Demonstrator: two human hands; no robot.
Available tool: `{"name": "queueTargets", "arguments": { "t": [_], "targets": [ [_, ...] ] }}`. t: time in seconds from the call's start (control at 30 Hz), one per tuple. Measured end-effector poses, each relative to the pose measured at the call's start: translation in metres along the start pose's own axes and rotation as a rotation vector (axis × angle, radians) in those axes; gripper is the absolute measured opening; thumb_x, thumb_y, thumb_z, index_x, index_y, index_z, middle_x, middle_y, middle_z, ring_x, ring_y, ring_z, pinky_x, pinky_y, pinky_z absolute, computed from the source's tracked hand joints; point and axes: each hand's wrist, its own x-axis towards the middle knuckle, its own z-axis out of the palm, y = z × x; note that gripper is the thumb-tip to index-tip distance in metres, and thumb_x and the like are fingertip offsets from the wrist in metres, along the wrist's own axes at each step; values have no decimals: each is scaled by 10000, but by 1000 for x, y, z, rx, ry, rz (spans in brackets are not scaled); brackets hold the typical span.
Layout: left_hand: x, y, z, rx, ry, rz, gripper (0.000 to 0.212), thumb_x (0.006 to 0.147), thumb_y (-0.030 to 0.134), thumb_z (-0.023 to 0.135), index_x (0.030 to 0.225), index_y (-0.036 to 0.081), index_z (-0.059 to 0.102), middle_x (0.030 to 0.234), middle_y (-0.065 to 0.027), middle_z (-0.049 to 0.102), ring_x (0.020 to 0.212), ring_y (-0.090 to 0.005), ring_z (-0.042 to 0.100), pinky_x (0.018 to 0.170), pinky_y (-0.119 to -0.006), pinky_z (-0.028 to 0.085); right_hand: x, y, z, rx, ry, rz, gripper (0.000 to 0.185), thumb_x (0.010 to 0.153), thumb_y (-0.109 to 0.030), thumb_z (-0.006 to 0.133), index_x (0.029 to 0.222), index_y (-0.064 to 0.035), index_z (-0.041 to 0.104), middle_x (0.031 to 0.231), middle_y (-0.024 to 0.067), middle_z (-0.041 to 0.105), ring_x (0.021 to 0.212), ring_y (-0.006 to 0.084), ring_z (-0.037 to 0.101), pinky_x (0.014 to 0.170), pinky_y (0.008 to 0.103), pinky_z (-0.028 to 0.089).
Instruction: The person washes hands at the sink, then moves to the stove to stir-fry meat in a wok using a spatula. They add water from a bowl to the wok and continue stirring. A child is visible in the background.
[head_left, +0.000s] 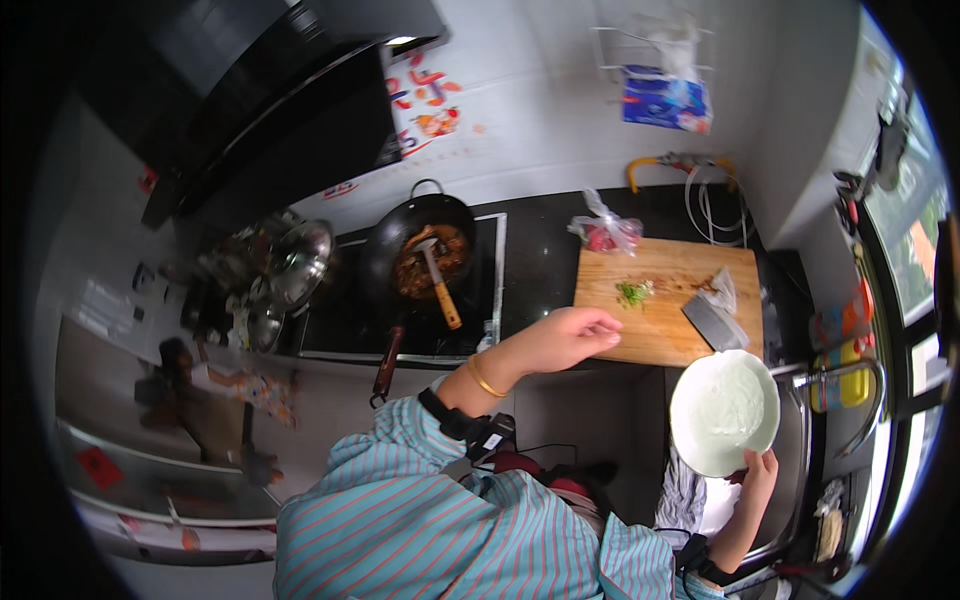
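Note:
My left hand (581, 339), loosely curled with nothing seen in it, hovers by the near left edge of a wooden cutting board (675, 262). On the board lie chopped green onions (634, 293), a cleaver blade (714, 322) and crumpled white plastic (723, 290). My right hand (760, 466) grips the rim of a pale green plate (724, 412), tilted beside the sink; the plate looks wet and bears no food. Left of the board, a black wok (382, 247) on the stove holds browned food in sauce (450, 251) and a metal spatula (444, 298) with a wooden handle.
A knotted bag of red contents (609, 232) sits behind the board. Metal pot lids (302, 262) stand left of the wok, whose handle (387, 364) juts over the counter edge. The faucet (874, 390) arches over the sink at right. Another person (217, 375) is at far left.

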Motion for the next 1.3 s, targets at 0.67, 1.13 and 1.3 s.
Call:
{"name": "queueTargets", "arguments": {
  "t": [0.67, 1.13, 1.3],
  "targets": [
    [-389, -103, -268, -299, 1026, -166, 302, 1051, 243, 590, 1268, 38, 638, 1181, -91, 712, 1035, -168, 681, 911, -289, 519, -26, -144, 507, -543, -741, -140, 225, 882, -135, 546, 870, 77, 621, 677, 151, 659, 495, 231, 644, 460, 326, 526],
    [-467, -182, -331, -474, 1130, -206, 338, 1044, 267, 602, 1269, 15, 629, 1177, -96, 715, 1039, -174, 678, 907, -305, 517, 7, -174, 741, -1106, -688, -90, 349, 956, -118, 399, 934, 53, 703, 690, 182, 723, 494, 211, 670, 411, 297, 490],
    [-478, -199, -333, -499, 1133, -238, 350, 1044, 284, 604, 1270, 17, 629, 1175, -95, 715, 1037, -172, 679, 906, -305, 514, 15, -193, 780, -1147, -640, -85, 373, 923, -110, 356, 938, 80, 676, 724, 207, 734, 471, 206, 656, 398, 296, 479]
  ]
}}
